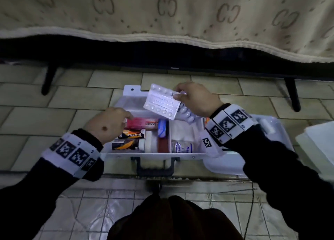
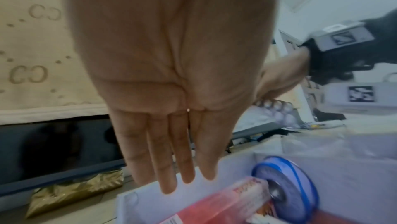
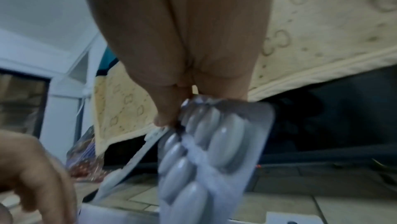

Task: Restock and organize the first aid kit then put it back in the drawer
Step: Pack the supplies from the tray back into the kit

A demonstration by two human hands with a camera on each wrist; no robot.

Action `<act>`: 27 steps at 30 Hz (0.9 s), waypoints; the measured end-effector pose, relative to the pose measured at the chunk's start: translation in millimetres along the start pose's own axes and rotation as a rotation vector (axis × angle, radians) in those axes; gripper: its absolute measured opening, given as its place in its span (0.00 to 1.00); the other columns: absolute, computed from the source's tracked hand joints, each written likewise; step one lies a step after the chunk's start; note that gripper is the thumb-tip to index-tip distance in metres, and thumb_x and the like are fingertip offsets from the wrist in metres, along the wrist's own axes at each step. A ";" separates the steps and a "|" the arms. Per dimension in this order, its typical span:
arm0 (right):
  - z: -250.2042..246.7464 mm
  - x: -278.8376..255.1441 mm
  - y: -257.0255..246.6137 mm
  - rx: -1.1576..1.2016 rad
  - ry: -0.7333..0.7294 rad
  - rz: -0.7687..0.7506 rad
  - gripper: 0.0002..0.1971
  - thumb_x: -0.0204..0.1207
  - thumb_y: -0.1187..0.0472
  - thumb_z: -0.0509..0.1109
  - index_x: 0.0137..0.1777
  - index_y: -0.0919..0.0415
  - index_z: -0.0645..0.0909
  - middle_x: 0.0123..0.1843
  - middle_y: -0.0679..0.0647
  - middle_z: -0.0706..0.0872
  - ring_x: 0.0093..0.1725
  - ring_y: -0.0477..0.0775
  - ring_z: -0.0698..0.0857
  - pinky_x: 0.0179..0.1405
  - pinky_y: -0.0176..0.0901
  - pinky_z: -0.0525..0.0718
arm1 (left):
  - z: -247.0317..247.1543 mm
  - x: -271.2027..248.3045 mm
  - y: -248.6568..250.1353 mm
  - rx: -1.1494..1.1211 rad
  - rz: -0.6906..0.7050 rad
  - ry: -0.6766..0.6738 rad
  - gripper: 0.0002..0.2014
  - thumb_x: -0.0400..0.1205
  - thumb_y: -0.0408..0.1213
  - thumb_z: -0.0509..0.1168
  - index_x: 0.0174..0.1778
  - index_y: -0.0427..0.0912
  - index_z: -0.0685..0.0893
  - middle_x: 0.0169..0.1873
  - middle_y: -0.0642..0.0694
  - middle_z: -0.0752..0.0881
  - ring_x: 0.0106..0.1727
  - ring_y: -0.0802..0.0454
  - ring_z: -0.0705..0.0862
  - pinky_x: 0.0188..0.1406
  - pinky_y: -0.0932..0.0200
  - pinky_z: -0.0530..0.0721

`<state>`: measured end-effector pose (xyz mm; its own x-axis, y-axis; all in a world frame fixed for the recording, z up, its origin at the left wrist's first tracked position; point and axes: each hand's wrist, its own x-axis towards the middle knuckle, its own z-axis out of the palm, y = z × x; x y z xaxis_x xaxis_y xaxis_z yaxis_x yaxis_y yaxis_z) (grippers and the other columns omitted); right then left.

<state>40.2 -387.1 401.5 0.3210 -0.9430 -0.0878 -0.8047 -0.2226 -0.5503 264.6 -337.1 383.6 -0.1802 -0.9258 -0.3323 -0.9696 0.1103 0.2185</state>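
Note:
The white first aid kit (image 1: 155, 155) lies open on the tiled floor, its dark handle toward me. My right hand (image 1: 180, 95) pinches two silver blister packs (image 1: 161, 102) by one end above the kit's back wall; the pills show in the right wrist view (image 3: 204, 159). My left hand (image 1: 124, 117) hovers with straight fingers (image 2: 169, 168) over the left compartment and holds nothing. Below it lie a red box (image 1: 142, 123), a blue tape roll (image 2: 287, 188) and two orange-and-black tubes (image 1: 126, 144). A bandage roll (image 1: 181, 146) lies in the right compartment.
A patterned beige blanket (image 1: 162, 13) hangs over a dark bed frame just behind the kit. A white lid or tray (image 1: 226, 163) lies right of the kit under my right forearm. White papers (image 1: 318, 142) sit far right. A gold packet (image 2: 75, 192) lies under the bed.

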 end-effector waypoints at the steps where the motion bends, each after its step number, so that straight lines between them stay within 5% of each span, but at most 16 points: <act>1: 5.4 5.6 -7.6 -0.067 -0.021 -0.032 0.13 0.81 0.60 0.62 0.62 0.64 0.80 0.60 0.65 0.81 0.58 0.63 0.81 0.46 0.41 0.69 | 5.7 -0.5 -3.6 0.040 0.055 -0.006 0.19 0.82 0.27 0.59 0.67 0.45 0.80 0.63 0.46 0.82 0.61 0.45 0.81 0.59 0.56 0.79; 4: 20.8 18.0 -24.2 -0.171 -0.081 -0.087 0.12 0.82 0.64 0.62 0.63 0.64 0.79 0.58 0.61 0.74 0.48 0.57 0.78 0.35 0.33 0.71 | 21.4 -1.8 -6.3 0.132 0.225 -0.065 0.26 0.81 0.31 0.58 0.77 0.50 0.68 0.74 0.49 0.71 0.70 0.46 0.74 0.65 0.51 0.76; 8: 36.3 26.6 -39.6 -0.310 -0.108 -0.195 0.13 0.79 0.73 0.62 0.60 0.64 0.81 0.52 0.57 0.68 0.52 0.64 0.80 0.53 0.52 0.80 | 38.2 2.4 -6.4 0.231 0.216 -0.142 0.30 0.86 0.43 0.54 0.82 0.43 0.50 0.83 0.47 0.52 0.81 0.46 0.59 0.77 0.51 0.63; 11: 38.7 26.8 -51.8 -0.423 -0.109 -0.262 0.14 0.80 0.72 0.60 0.62 0.64 0.80 0.59 0.61 0.72 0.51 0.65 0.81 0.44 0.50 0.78 | 44.2 3.4 -12.0 0.257 0.209 -0.166 0.32 0.86 0.46 0.51 0.83 0.41 0.45 0.83 0.45 0.46 0.83 0.47 0.51 0.81 0.52 0.55; 17: 51.2 28.8 -80.2 -0.687 -0.194 -0.328 0.13 0.79 0.74 0.60 0.60 0.68 0.80 0.67 0.63 0.70 0.52 0.64 0.82 0.42 0.48 0.78 | 38.2 2.3 -19.6 0.168 0.282 -0.143 0.29 0.86 0.43 0.52 0.82 0.42 0.52 0.83 0.47 0.51 0.82 0.49 0.56 0.78 0.57 0.57; 22: 62.7 39.7 -90.0 -0.767 -0.306 -0.234 0.14 0.79 0.74 0.58 0.61 0.70 0.79 0.64 0.64 0.73 0.55 0.66 0.82 0.41 0.48 0.76 | 38.7 8.8 -24.6 0.114 0.327 -0.055 0.24 0.84 0.37 0.54 0.77 0.40 0.65 0.77 0.44 0.67 0.76 0.45 0.67 0.74 0.52 0.66; 27: 63.5 48.1 -90.8 -0.793 -0.272 -0.247 0.15 0.79 0.68 0.63 0.65 0.60 0.78 0.66 0.58 0.78 0.62 0.62 0.81 0.45 0.47 0.73 | 40.8 6.8 -31.6 0.092 0.278 0.014 0.24 0.82 0.35 0.56 0.76 0.46 0.69 0.73 0.42 0.70 0.72 0.43 0.70 0.70 0.52 0.71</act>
<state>160.4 -396.6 394.5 0.5591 -0.7757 -0.2928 -0.7741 -0.6148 0.1510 287.2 -332.1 337.0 -0.4399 -0.8601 -0.2585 -0.8942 0.3928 0.2148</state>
